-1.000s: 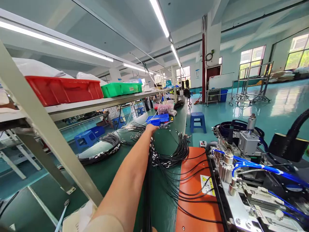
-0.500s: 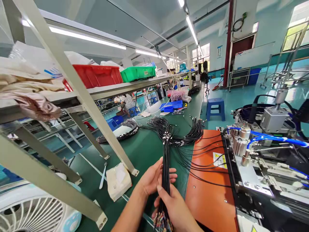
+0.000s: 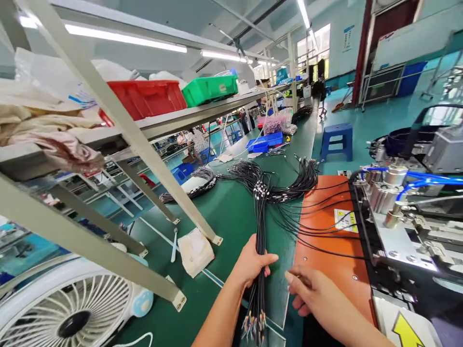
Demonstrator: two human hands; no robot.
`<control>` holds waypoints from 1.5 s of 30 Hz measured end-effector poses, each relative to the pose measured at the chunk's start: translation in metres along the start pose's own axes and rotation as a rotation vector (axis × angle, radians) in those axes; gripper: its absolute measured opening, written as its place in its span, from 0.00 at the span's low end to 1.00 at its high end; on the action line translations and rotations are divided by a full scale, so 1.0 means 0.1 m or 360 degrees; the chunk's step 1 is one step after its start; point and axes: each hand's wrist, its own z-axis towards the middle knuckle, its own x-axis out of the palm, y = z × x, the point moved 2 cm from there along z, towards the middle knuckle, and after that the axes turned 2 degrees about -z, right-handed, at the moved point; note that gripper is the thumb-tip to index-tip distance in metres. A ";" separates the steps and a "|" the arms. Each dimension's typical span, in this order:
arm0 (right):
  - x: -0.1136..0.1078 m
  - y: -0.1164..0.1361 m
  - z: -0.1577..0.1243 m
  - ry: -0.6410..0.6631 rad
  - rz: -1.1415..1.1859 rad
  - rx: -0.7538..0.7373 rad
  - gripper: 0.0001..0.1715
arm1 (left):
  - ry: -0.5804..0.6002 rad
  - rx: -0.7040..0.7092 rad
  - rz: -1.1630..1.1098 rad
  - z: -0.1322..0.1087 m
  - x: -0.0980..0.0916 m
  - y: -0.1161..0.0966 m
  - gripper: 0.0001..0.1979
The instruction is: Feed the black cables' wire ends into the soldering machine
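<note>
A long bundle of thin black cables (image 3: 261,217) runs toward me along the green bench, with white connectors at the far gather and bare coloured wire ends near me. My left hand (image 3: 255,260) is wrapped round the bundle at mid-length, its thumb pointing right across it. To the right, apart from the bundle, my right hand (image 3: 313,291) hovers by the near edge of the orange plate (image 3: 325,265). Its fingers are loosely curled in, and I see nothing held in them. Several single black cables stretch from the pile across the orange plate to the machine.
A machine (image 3: 401,217) with blue air tubes stands at right. On the left are a shelf post (image 3: 159,183), a white fan (image 3: 83,308), a cream-coloured pad (image 3: 196,251) and a pale plastic stick (image 3: 174,246). Farther back lie a cable coil (image 3: 195,188) and blue trays (image 3: 265,142).
My right hand has let go of the cable bundle and moved right. My left hand has closed round the bundle. The whole view has shifted, with the scene now higher in the picture.
</note>
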 end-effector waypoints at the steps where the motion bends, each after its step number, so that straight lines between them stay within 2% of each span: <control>1: 0.04 0.02 0.07 -0.0018 0.0047 -0.0023 0.23 | -0.0021 0.0015 0.0072 -0.01 0.00 -0.05 0.26; 5: 0.24 0.26 0.51 -0.0110 0.0184 -0.0095 0.22 | -0.0037 0.0099 0.0197 -0.08 0.05 -0.25 0.35; 8: 0.33 0.47 0.86 -0.0172 0.0108 -0.0103 0.19 | 0.0016 0.0071 0.0142 -0.11 0.08 -0.27 0.37; 11: 0.30 0.57 1.07 -0.0273 -0.0089 -0.0113 0.15 | 0.0056 -0.0083 -0.0031 -0.08 0.05 -0.16 0.33; 14: 0.19 0.57 1.13 -0.0318 -0.0279 -0.0100 0.15 | 0.0099 -0.0224 -0.0267 0.01 0.02 -0.05 0.24; 21: -0.05 0.64 1.13 -0.0302 -0.0414 -0.0081 0.14 | 0.0131 -0.0297 -0.0654 0.07 0.14 -0.05 0.19; 27: -0.18 0.79 1.04 -0.0422 -0.0270 -0.0122 0.16 | 0.0087 -0.0345 -0.0655 0.11 0.22 -0.07 0.16; 31: -0.25 0.85 1.01 -0.0455 -0.0134 -0.0090 0.17 | 0.0102 -0.0359 -0.0597 0.13 0.28 -0.10 0.19; 35: -0.43 0.88 0.92 -0.0320 -0.0092 -0.0004 0.16 | 0.0228 -0.0380 -0.0466 0.11 0.28 -0.21 0.21; 40: -0.72 1.03 0.84 -0.0154 -0.0121 0.0054 0.12 | 0.0366 -0.0389 -0.0298 0.08 0.14 -0.43 0.18; 43: -0.73 1.09 0.71 -0.0084 -0.0141 0.0048 0.12 | 0.0383 -0.0376 -0.0266 0.05 0.15 -0.48 0.16; 45: -0.66 1.02 0.52 -0.0013 -0.0124 0.0038 0.18 | 0.0376 -0.0378 -0.0271 0.03 0.21 -0.44 0.17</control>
